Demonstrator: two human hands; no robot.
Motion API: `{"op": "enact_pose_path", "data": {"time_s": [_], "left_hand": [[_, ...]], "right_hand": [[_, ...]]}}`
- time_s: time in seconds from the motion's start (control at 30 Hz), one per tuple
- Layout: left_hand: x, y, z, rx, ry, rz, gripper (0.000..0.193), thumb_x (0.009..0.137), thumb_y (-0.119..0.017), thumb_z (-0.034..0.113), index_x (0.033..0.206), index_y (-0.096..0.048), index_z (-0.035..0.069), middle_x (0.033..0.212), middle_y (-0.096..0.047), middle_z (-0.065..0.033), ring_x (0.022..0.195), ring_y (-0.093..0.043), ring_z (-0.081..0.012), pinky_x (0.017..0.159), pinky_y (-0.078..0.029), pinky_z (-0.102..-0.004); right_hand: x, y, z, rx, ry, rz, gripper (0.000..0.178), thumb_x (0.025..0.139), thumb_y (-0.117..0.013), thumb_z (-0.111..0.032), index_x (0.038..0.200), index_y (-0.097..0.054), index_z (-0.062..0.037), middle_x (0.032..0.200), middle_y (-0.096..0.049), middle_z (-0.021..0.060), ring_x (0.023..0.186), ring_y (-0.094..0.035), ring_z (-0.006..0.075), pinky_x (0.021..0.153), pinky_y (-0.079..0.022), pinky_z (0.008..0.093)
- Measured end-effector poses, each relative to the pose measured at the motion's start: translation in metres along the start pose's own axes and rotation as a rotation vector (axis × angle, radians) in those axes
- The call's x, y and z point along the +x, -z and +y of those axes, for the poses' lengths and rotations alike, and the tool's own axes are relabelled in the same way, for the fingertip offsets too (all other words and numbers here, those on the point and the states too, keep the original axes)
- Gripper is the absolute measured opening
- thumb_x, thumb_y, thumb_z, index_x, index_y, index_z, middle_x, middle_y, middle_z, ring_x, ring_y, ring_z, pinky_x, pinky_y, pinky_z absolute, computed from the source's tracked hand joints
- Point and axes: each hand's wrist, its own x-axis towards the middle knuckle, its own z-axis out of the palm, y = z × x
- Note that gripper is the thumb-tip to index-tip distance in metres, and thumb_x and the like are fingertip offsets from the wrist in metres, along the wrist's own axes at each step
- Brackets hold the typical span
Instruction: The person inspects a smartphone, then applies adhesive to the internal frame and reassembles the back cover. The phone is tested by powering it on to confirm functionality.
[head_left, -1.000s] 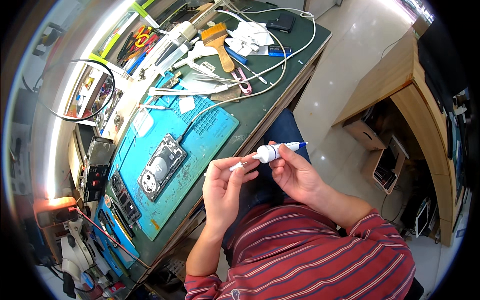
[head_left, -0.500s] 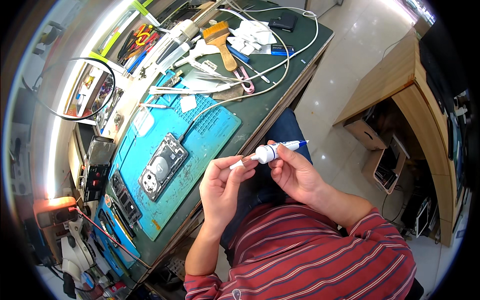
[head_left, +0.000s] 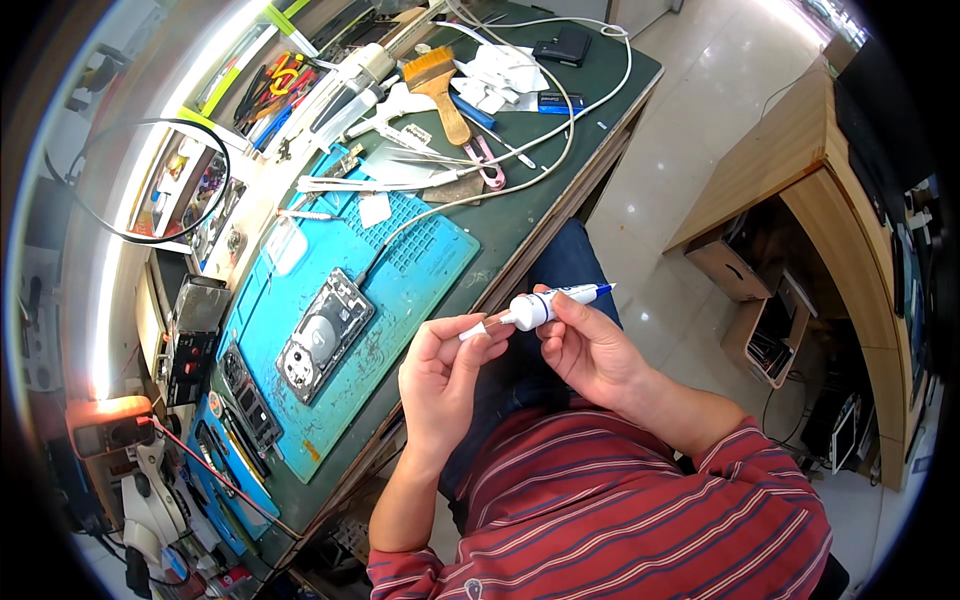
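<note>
In front of my body, beyond the bench edge, my right hand (head_left: pixel 602 350) is closed round a white squeeze tube (head_left: pixel 535 310) with a blue end. Its narrow nozzle points left, toward my left hand (head_left: pixel 440 382). The left fingertips pinch a small white cap (head_left: pixel 472 331). A thin pin-like piece shows between cap and nozzle; I cannot tell which one it belongs to. An opened phone (head_left: pixel 326 336) lies on the blue work mat (head_left: pixel 400 325), with a cable running to its upper end. Beside it is a dark phone-shaped part (head_left: pixel 250 395).
A wide brush (head_left: pixel 437 90), tweezers, pink-handled scissors (head_left: pixel 486 165) and white tissues (head_left: pixel 500 72) crowd the far bench. A white cable (head_left: pixel 574 125) loops across it. At left stand a dark power box (head_left: pixel 190 345) and a microscope (head_left: pixel 150 500). A wooden desk (head_left: pixel 765 190) is on the right.
The view has shifted very slightly. Both hands keep their grips on the tube and the cap, with almost no movement.
</note>
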Motion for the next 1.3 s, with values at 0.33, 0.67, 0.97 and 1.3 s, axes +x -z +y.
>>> {"op": "enact_pose_path", "data": {"time_s": [0.33, 0.67, 0.97, 1.3], "left_hand": [[0.0, -0.001, -0.003, 0.27, -0.085, 0.006, 0.014, 0.098, -0.057, -0.001, 0.111, -0.057, -0.007, 0.106, -0.073, -0.0172, 0.098, -0.072, -0.0194, 0.085, -0.058, -0.0284], [0.001, 0.002, 0.003, 0.328, -0.028, -0.044, 0.015, 0.101, -0.054, 0.002, 0.112, -0.055, -0.008, 0.104, -0.072, -0.0198, 0.098, -0.072, -0.0221, 0.086, -0.058, -0.0304], [-0.002, -0.001, -0.004, 0.586, -0.182, 0.004, 0.013, 0.094, -0.066, 0.003, 0.106, -0.063, -0.003, 0.089, -0.074, -0.0122, 0.08, -0.073, -0.0145, 0.07, -0.057, -0.0253], [0.006, -0.014, 0.011, 0.505, -0.307, 0.081, 0.024, 0.086, -0.068, -0.006, 0.109, -0.061, -0.004, 0.099, -0.068, -0.0131, 0.082, -0.069, -0.0151, 0.071, -0.056, -0.0254]], "right_hand": [[-0.001, 0.0, -0.005, -0.109, 0.081, 0.026, 0.031, 0.097, -0.066, -0.015, 0.124, -0.056, -0.0045, 0.102, -0.067, 0.0041, 0.076, -0.065, 0.006, 0.068, -0.058, 0.0232], [-0.008, -0.008, -0.017, -0.355, 0.234, -0.098, 0.032, 0.094, -0.067, -0.006, 0.124, -0.056, -0.0028, 0.118, -0.067, 0.0145, 0.076, -0.064, 0.0103, 0.071, -0.057, 0.0239], [-0.008, -0.006, -0.012, -0.371, 0.162, -0.134, 0.034, 0.093, -0.066, -0.003, 0.126, -0.056, -0.0036, 0.123, -0.064, 0.0138, 0.086, -0.065, 0.0126, 0.074, -0.056, 0.0258], [-0.011, -0.015, -0.008, -0.524, 0.301, -0.202, 0.041, 0.089, -0.065, 0.004, 0.128, -0.053, -0.0039, 0.128, -0.063, 0.0147, 0.104, -0.064, 0.0177, 0.078, -0.055, 0.0275]]}}
